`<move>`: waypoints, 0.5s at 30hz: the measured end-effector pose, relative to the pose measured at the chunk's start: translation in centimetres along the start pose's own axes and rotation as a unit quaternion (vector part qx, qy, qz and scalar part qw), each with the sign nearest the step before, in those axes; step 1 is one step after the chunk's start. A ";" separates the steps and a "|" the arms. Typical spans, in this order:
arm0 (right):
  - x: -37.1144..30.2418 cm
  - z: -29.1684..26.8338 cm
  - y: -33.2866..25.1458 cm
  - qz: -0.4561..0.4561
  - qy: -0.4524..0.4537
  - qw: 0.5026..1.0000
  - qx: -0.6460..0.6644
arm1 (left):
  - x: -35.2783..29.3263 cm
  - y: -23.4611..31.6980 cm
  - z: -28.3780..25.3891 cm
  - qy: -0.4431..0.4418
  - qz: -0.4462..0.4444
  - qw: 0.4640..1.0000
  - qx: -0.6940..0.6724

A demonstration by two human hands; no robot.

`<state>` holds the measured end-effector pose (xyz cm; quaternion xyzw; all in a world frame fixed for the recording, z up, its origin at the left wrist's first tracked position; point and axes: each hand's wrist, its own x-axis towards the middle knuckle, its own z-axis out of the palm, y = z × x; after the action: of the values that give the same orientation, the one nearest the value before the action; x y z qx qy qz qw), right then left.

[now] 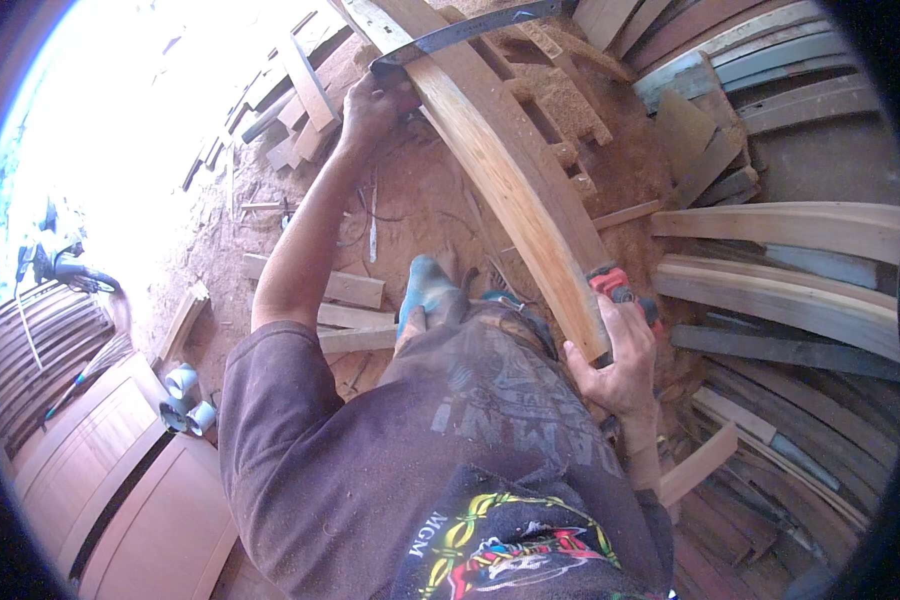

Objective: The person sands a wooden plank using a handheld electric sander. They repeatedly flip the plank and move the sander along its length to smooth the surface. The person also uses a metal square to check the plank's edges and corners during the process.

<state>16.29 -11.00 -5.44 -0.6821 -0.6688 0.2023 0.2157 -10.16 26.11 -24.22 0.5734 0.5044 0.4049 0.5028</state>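
A long timber beam [510,185] runs from the top of the view down to my right hand, its near end close to my body. Across its far part lies a flat metal blade [460,35], which looks like a carpenter's square. My left hand [372,112] is closed at the beam's left edge, against the dark end of that blade; its fingertips are partly hidden. My right hand [622,350] grips the near end of the beam, thumb on the left side. Just beyond its fingers is a red and black tool [612,282], partly covered, kind unclear.
Stacked boards [790,290] fill the right side. Wood offcuts [305,85] and sawdust cover the ground at the far left. Notched timber [540,110] lies beyond the beam. Panelled wooden doors [100,440] and pipe-like cylinders [178,412] are at the lower left. My foot [428,285] stands below the beam.
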 end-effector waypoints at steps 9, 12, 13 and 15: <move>0.0 -1.5 -0.8 0.013 0.080 0.996 0.027 | -2.2 2.7 0.1 0.016 0.026 0.999 0.009; 0.7 -2.3 -0.8 0.003 0.133 0.990 0.037 | -5.8 5.9 0.3 0.001 0.022 0.998 -0.057; 0.7 -2.5 -0.6 -0.006 0.145 0.989 0.039 | -7.7 6.9 0.6 -0.002 0.037 0.998 -0.055; 0.8 -2.6 -0.8 -0.004 0.145 0.989 0.031 | -13.2 10.6 2.3 -0.025 0.039 0.998 -0.045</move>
<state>17.10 -10.29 -2.79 -0.6944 -0.6266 0.1208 0.3327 -8.25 12.85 -13.64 0.5797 0.4501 0.4317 0.5245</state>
